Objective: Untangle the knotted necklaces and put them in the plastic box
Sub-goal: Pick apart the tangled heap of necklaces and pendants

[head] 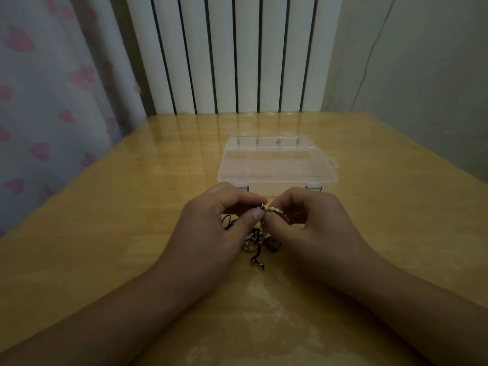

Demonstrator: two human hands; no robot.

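Hands: two; left hand [221,223] and right hand [309,223] both pinch the gold chain [272,210], which runs left-right between them.
Necklaces: tangled bundle [257,241] below; count unclear.
Box: one plastic box [277,165], closed, just beyond, long axis left-right on table [105,233].

The room is dim, with a flat, greyish-yellow cast and no strong light source in view. The glossy table [105,233] carries soft reflections of the white radiator [232,54] along its far edge, and a paler worn sheen near the viewer. Shadows are weak and diffuse; the hands [264,228] look dark and murky. Detail is soft and slightly noisy, so the tangle between the fingers is hard to resolve. Wide-angle distortion bows the table edges and the curtain [47,101] at left.
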